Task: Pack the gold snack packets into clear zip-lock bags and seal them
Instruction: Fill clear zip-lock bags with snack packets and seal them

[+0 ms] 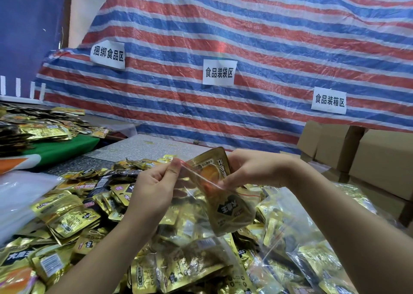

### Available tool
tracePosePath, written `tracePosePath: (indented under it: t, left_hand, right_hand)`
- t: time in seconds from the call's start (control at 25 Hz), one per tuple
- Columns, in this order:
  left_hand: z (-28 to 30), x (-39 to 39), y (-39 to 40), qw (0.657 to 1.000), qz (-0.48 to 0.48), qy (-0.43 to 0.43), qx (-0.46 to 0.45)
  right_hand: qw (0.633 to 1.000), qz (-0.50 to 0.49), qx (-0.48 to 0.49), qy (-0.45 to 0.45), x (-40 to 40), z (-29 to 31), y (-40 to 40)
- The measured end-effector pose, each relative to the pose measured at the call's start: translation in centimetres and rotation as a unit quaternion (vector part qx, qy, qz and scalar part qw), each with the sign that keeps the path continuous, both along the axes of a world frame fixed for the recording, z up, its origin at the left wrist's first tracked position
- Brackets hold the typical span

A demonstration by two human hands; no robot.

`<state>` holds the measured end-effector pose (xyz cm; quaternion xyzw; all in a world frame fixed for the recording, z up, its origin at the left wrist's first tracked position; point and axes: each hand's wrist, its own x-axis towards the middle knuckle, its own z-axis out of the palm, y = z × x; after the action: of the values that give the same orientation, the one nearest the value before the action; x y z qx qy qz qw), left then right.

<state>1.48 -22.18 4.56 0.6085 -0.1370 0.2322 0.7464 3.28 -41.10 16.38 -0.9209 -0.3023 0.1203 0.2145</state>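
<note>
A clear zip-lock bag point(194, 195) with a red zip strip hangs in the air above the table's middle. A gold snack packet point(225, 200) sits partly inside it, its top sticking out past the bag's mouth. My left hand point(154, 186) pinches the left end of the zip strip between thumb and fingers. My right hand point(252, 169) grips the packet's upper part and the right end of the bag's mouth. Under both hands lies a heap of loose gold packets point(67, 215).
Filled clear bags of packets point(297, 244) lie at the lower right. Empty clear bags point(20, 195) are stacked at the left. More gold packets point(38, 130) cover a green cloth at the far left. Cardboard boxes point(366, 153) stand at the right, a striped tarp point(245, 48) with paper signs behind.
</note>
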Motion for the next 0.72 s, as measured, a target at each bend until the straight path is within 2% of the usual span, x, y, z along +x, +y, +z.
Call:
tracePosePath:
  t: [0.2,0.32,0.44,0.56,0.72]
  left_hand:
    - [-0.3,-0.3,-0.9,0.998,-0.016,-0.025,0.062]
    - [-0.4,-0.3,-1.1,0.998,0.007,-0.017,0.058]
    - [-0.2,-0.2,-0.8,0.998,0.03,-0.02,0.057]
    - [0.0,-0.1,-0.6,0.999,0.036,-0.018,0.036]
    - [0.5,-0.1,-0.6,0.999,0.042,-0.005,0.003]
  right_hand:
    - [0.972,0.016,-0.232,-0.041,-0.6,-0.6,2.4]
    - [0.956,0.014,-0.284,-0.07,-0.5,-1.0,3.6]
    - [0.959,0.019,-0.254,-0.127,-0.2,-1.0,3.0]
    - [0.967,0.019,-0.176,-0.183,-0.2,-0.7,2.0]
    - [0.983,0.013,-0.062,-0.171,-1.0,-0.1,0.7]
